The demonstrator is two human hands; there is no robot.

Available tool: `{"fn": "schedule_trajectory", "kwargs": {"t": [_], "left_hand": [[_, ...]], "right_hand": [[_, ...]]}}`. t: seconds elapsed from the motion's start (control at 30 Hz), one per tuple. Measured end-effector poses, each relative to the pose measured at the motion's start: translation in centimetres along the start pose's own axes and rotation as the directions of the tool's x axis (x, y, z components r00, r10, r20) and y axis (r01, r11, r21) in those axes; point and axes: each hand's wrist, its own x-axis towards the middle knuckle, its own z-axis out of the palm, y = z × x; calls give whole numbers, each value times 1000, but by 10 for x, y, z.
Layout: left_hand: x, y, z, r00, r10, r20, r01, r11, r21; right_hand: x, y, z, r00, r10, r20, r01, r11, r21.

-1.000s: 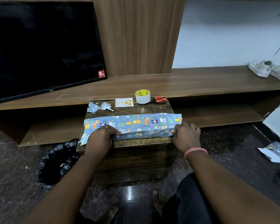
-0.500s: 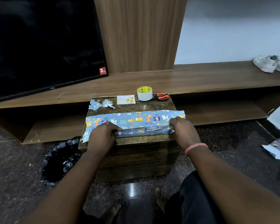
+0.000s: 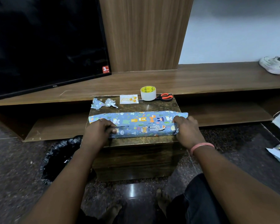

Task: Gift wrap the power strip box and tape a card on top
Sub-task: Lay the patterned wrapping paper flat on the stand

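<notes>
near flap of wrapping paper (image 3: pixel 141 128) now folded up over box | left hand (image 3: pixel 98 131) thumb pressing it

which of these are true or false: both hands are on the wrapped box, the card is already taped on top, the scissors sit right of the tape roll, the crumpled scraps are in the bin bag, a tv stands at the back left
1. Both hands are on the wrapped box. True: the left hand and right hand each hold an end of the wrapped box.
2. The card is taped on top. False: the card lies loose on the small table, behind the box.
3. The scissors sit right of the tape roll. True: the scissors lie beside the tape roll.
4. The crumpled scraps are in the bin bag. False: the paper scraps lie on the table's far left corner; the black bin bag is on the floor.
5. A TV stands at back left. True: the TV.
</notes>
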Motion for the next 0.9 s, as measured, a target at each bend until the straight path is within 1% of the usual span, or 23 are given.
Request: {"fn": "schedule_trajectory", "kwargs": {"t": [0.23, 0.33, 0.43, 0.6, 0.7, 0.8, 0.9], "left_hand": [[3, -5, -2, 999, -37, 1, 37, 999, -39], [5, -11, -4, 998, -70, 6, 70, 993, -95], [9, -20, -6, 997, -72, 30, 75, 987, -142], [11, -28, -12, 997, -52, 51, 59, 987, -151], [11, -32, -11, 999, -45, 26, 48, 991, -123], [12, -30, -11, 999, -50, 21, 51, 994, -97], [14, -26, -10, 996, -89, 30, 93, 985, -144]], "right_hand": [[0, 1, 3, 996, 65, 61, -71, 993, 93], [2, 5, 4, 996, 49, 78, -60, 987, 149], [4, 10, 5, 997, 20, 76, -35, 980, 195], [7, 20, 5, 997, -23, 75, 3, 965, 261], [10, 21, 6, 996, -26, 80, 4, 965, 263], [13, 19, 7, 995, 6, 95, -28, 972, 232], [14, 11, 4, 989, 59, 137, -82, 981, 174]]}}
